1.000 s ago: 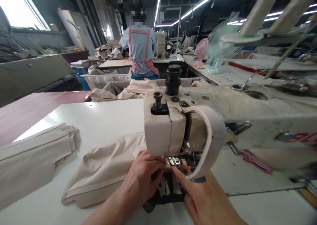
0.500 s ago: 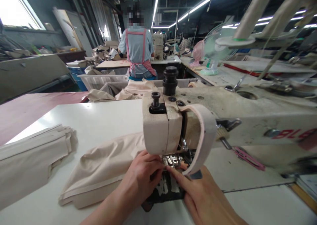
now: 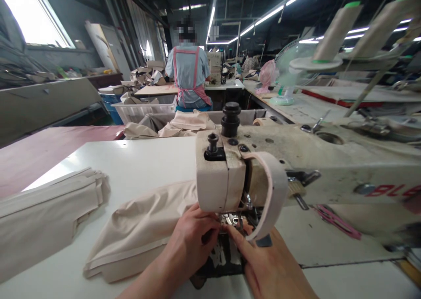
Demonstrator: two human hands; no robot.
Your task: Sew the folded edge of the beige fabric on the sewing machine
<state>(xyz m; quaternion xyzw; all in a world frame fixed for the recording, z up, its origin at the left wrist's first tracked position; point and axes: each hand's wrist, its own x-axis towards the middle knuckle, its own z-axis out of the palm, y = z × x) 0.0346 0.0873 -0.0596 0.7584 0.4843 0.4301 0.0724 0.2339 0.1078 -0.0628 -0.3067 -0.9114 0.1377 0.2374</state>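
Observation:
Both hands are at the presser foot (image 3: 234, 220) of a sewing machine (image 3: 217, 176). My left hand (image 3: 194, 233) is closed, its thumb and fingers pinched together just left of the foot. A beige fabric piece (image 3: 141, 224) runs from behind that hand out to the left, folded and wrinkled, with a seam along its near edge. What the left fingertips grip is mostly hidden, but the fabric leads to them. My right hand (image 3: 272, 264) lies on the near right side, index finger stretched out to the foot and almost touching the left fingertips. Its other fingers are partly hidden.
Stacked beige fabric pieces (image 3: 49, 211) lie at the left of the white table (image 3: 158, 154). Pink-handled thread snips (image 3: 338, 222) rest under the machine arm. A curved pale strap (image 3: 276, 185) hangs over my right hand. Beyond sits a co-worker (image 3: 189, 75), near a white crate (image 3: 144, 112).
The whole view has shifted slightly, so the scene sits a little lower and further right. Both hands stay at the presser foot, and the fabric lies much as before.

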